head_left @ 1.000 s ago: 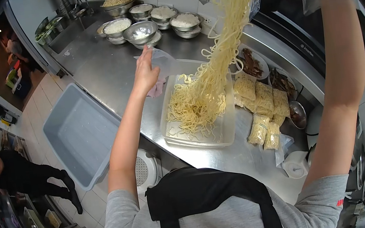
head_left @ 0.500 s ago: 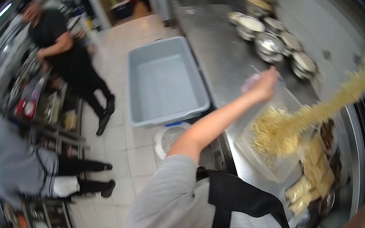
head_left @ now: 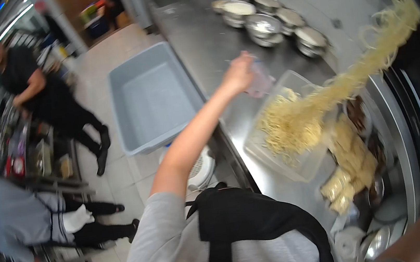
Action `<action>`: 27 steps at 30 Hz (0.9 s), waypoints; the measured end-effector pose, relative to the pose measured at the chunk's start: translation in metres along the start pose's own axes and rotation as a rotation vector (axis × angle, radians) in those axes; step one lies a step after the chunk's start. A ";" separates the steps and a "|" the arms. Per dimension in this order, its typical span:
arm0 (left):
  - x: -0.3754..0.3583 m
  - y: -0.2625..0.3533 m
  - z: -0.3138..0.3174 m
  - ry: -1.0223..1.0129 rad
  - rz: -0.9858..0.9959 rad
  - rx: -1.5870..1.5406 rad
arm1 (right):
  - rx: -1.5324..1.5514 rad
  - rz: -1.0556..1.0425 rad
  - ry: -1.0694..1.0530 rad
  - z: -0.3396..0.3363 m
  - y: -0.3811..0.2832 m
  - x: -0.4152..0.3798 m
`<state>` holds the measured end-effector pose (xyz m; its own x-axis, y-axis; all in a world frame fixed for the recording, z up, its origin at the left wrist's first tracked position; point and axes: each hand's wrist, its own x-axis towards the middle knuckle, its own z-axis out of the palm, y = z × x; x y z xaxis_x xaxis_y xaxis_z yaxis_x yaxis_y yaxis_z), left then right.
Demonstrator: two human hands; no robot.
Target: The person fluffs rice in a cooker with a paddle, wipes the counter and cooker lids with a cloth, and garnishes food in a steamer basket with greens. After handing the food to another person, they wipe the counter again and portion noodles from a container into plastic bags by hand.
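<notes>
The big grey plastic bin (head_left: 153,96) is left of the see-through plastic box (head_left: 305,169). My left hand (head_left: 239,73) is up by that box's far left side, fingers bent, right at some thin, pinkish see-through plastic (head_left: 261,80); I can't tell if they grip it. The long yellow noodles (head_left: 293,126) sit in a messy heap in the box, and a thick rope of them stretches up past its right side. Slow, gentle lifting should untangle them without snapping, with loose ends over the box. The small yellow see-through packs (head_left: 349,158) lie to its right. My right hand is out of sight, so I can't tell what its fingers do.
</notes>
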<state>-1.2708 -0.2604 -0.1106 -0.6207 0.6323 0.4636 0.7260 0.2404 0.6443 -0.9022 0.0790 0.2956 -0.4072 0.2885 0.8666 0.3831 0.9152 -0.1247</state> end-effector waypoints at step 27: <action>0.021 0.025 0.053 -0.317 0.034 0.171 | 0.522 0.006 -0.119 0.042 -0.114 -0.015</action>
<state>-1.2498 -0.2025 -0.1167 -0.4922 0.8325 0.2543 0.8003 0.3179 0.5084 -0.9745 -0.0178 0.2763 -0.5094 0.2964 0.8079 -0.0654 0.9228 -0.3797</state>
